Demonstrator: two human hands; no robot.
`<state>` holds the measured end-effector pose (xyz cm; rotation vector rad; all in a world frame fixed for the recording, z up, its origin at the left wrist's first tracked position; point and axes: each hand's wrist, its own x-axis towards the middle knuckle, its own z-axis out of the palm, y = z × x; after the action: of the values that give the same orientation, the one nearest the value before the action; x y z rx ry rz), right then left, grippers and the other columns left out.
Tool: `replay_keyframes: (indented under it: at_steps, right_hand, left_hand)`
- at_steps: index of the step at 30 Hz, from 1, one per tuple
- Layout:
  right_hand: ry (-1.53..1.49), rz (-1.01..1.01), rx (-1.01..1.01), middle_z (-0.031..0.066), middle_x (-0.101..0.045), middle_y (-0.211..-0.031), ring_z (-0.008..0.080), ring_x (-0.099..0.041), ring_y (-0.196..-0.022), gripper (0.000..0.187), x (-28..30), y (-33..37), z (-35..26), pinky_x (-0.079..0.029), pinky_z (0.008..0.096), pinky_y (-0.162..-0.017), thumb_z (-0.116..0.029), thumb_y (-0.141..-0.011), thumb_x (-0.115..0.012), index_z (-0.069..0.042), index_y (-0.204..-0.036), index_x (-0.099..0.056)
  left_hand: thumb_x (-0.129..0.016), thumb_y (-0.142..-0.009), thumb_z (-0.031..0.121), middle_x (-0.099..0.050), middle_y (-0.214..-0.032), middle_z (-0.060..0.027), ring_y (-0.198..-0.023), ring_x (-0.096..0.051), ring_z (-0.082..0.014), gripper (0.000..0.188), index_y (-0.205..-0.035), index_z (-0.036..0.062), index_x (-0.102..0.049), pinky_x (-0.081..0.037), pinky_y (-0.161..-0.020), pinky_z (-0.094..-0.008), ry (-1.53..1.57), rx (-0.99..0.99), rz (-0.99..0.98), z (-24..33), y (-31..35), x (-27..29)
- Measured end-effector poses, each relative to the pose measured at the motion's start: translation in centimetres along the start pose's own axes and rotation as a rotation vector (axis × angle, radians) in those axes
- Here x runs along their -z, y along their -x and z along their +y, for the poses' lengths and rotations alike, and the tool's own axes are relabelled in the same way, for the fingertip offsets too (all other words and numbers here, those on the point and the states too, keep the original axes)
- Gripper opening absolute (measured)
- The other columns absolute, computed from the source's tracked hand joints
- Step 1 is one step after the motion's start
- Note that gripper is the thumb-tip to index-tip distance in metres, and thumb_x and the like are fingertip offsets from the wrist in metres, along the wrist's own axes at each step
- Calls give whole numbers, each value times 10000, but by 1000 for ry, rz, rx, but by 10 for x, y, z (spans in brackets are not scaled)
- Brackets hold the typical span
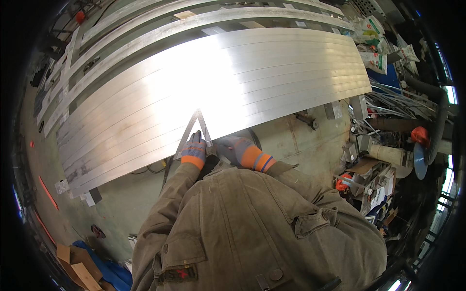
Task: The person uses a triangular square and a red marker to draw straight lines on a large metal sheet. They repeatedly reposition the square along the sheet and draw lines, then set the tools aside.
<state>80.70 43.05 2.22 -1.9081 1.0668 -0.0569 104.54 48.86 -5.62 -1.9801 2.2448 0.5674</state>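
A long silvery panel of parallel metal planks [281,77] lies in front of me, with strong glare across its middle. Two flat metal bars [183,138] meet in a point over the panel, like a narrow upside-down V. My left hand [194,149], in a grey and orange glove, lies between the bars at the panel's near edge, fingers stretched forward. Just to its right is my right hand [239,149], gloved alike, its fingers curled in by the lower end of the right bar. What they close on is hidden.
Pale metal rails [160,36] run behind the panel. At right are white bags [374,60], thin metal rods [395,99], a thick dark hose [439,126] and a cluttered cart [371,182]. A cardboard box [77,266] stands lower left. Cables [155,167] hang below the panel edge.
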Motion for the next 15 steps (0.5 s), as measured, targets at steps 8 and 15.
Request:
replay_keyframes:
  at_steps: [8,15]
  right_hand:
    - [-25,138,-29,172,-774,-1296,391,-734,-1199,390,-20,-20,-4,-578,469,-1053,-418,-1093,-654,-154,-1358,-764]
    - [-9,176,-13,180,-771,-1331,407,-729,-1221,382,-29,-22,-13,-581,482,-1048,-371,-1093,-645,-172,-1401,-751]
  left_hand:
    - [-619,-1045,148,-558,-1649,-226,-1465,-595,-389,330,-1305,-18,-734,-537,-1173,-484,-8,87,18,-38,28,-2]
    - [-654,-1014,131,-583,-1617,-233,-1479,-585,-368,348,-1320,-6,-749,-559,-1128,-442,-17,8,74,-49,33,-3]
